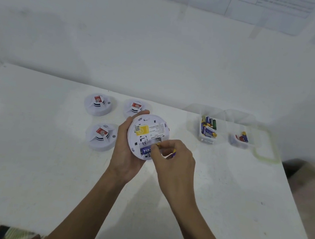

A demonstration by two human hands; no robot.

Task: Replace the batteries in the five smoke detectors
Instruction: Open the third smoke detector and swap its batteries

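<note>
White plastic is almost everywhere on the white surface (46, 165). The left hand (127, 145) grips a round smoke detector (149, 126) by its left rim, with the fingers curled around the edge. The detector is lifted above the surface and its back faces the camera, showing a yellow sticker and the open battery slot. One blue battery (145, 150) already lies in the lower part of this slot.

The right hand (173, 157) pinches a second battery (174, 152) between the thumb and the fingertips and holds it at the slot, just beside the blue one. The fingers hide most of it. Only a yellow end and a purple end are seen, and it is not clear if it already sits in the slot.

Three more detectors stand face up on the surface. The back-left detector (98, 104) is apart from the others, the back detector (136, 107) is partly covered by the held one, and the near detector (101, 136) is just left of the left hand.

To the right, well apart from the hands, a clear box (207, 140) holds a pile of blue, green and yellow batteries. Beside it a smaller clear box (233, 141) holds only a few. A lid (265, 145) with a pale green rim lies next to this smaller box, near the right edge of the surface.
</note>
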